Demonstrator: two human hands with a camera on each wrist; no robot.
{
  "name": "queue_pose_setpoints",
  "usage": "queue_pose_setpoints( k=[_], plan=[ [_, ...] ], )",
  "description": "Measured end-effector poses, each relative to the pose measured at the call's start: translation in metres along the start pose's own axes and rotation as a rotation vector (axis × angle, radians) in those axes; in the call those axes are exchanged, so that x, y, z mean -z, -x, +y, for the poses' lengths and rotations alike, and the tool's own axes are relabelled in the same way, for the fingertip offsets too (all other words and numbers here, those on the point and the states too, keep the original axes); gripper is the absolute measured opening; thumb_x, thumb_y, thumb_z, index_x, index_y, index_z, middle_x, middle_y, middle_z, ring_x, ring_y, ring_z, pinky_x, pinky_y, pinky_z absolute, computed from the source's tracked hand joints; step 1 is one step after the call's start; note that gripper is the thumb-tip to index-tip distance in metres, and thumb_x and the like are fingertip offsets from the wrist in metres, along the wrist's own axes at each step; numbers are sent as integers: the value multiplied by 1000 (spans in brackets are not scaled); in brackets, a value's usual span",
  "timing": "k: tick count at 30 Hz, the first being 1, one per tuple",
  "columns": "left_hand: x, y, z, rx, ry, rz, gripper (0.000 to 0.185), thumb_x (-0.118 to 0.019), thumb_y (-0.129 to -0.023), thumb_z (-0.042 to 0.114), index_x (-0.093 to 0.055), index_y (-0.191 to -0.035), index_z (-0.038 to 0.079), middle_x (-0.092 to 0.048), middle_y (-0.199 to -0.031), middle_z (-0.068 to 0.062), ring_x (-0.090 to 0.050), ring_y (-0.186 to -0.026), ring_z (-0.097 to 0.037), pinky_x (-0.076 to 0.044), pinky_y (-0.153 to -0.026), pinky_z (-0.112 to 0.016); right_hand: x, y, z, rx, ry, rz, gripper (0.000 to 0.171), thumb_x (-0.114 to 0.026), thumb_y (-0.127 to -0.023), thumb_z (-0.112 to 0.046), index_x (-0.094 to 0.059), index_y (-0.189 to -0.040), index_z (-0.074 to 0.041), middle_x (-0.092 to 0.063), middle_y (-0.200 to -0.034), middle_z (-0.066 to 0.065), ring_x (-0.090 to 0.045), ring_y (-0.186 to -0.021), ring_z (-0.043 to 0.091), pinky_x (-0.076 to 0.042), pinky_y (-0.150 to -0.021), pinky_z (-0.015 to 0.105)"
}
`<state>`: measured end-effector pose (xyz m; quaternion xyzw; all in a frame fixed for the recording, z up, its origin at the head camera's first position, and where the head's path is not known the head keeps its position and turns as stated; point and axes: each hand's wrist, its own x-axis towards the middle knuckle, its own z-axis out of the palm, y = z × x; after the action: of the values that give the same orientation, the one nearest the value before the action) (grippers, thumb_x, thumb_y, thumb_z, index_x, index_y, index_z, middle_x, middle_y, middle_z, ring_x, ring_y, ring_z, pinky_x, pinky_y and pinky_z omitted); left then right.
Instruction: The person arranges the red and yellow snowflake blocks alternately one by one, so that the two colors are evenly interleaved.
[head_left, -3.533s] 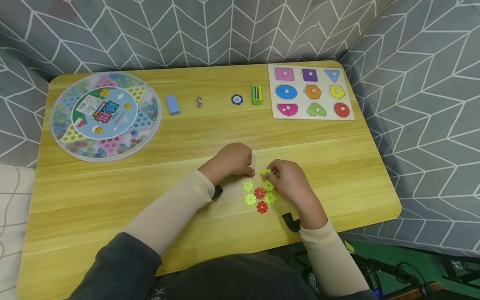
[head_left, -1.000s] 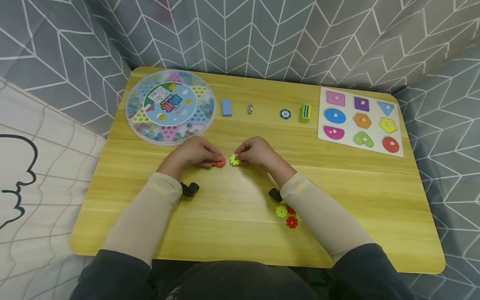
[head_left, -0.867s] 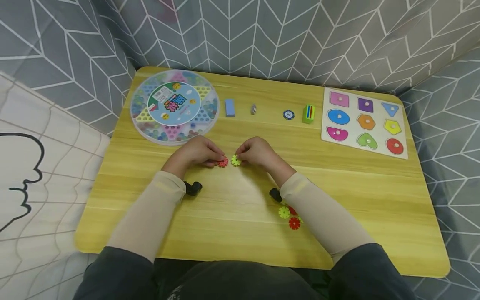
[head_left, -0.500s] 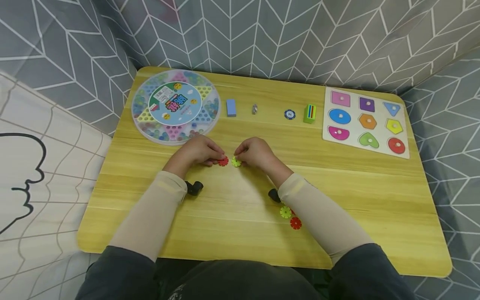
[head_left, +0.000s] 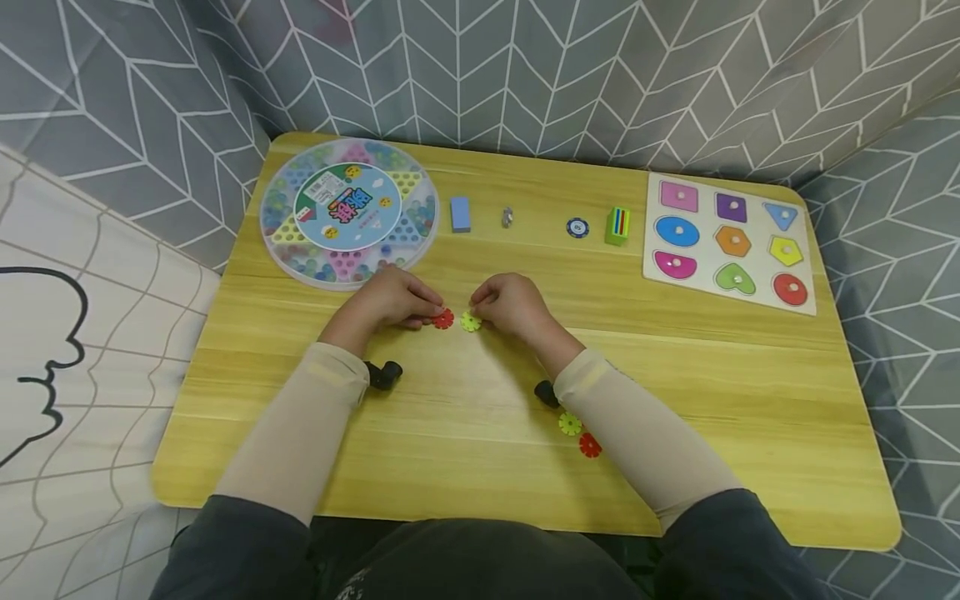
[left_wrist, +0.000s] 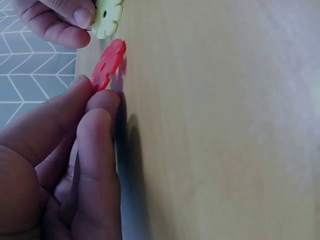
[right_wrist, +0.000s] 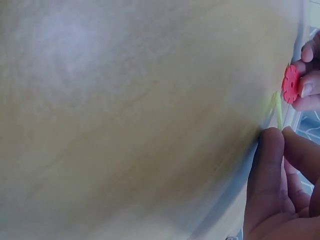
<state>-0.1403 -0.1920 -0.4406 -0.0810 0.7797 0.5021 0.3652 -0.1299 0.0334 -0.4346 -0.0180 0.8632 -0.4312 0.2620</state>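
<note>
1. Table (head_left: 750, 400): light wood-grain top with rounded corners, and grey chevron fabric around it.
2. Red disc (head_left: 443, 318) and yellow-green disc (head_left: 470, 321): small flat plastic pieces with notched, gear-like rims, side by side near the table's middle, a narrow gap between them.
3. Left hand (head_left: 390, 300): fingers curled, thumb and fingertips pinching the red disc at its rim.
4. Right hand (head_left: 510, 302): fingers curled, pinching the yellow-green disc, which is seen edge-on and blurred in the right wrist view.
5. Spare discs (head_left: 579, 433) lie toward the near edge, partly hidden under the right sleeve; their count is unclear.
6. Far edge: round clear marble game (head_left: 348, 212) at the left corner, wooden shape puzzle (head_left: 727, 242) at the right corner.
</note>
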Motion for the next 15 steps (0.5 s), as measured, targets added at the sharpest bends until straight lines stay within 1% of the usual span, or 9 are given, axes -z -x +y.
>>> queue_pose_setpoints(
  k=[3,8,15],
  plan=[
    [1,0,-1,-10,33,-2,22,-80,-92,11,-79,-112,1,-75,-108,-12,-69,-75,-13,-61,-72,-29,1,0,-1,-1,-26,5,9,-75,-94,-6,-76,-101,-2,-73,-90,9,-69,-74,20,-57,-65,29],
    [0,-1,-1,-8,84,-2,24,-80,-92,9,-78,-113,-1,-74,-110,-14,-69,-74,-13,-61,-73,-29,1,1,-2,15,-4,15,8,-75,-93,-4,-75,-101,-1,-72,-88,9,-68,-73,19,-55,-64,27],
    [-1,-2,-3,-5,89,8,24,-80,-92,8,-77,-114,-2,-74,-110,-13,-71,-77,-14,-61,-75,-29,-2,1,0,17,18,21,7,-76,-93,-6,-74,-98,-2,-72,-86,8,-67,-71,18,-54,-62,27]
  ],
)
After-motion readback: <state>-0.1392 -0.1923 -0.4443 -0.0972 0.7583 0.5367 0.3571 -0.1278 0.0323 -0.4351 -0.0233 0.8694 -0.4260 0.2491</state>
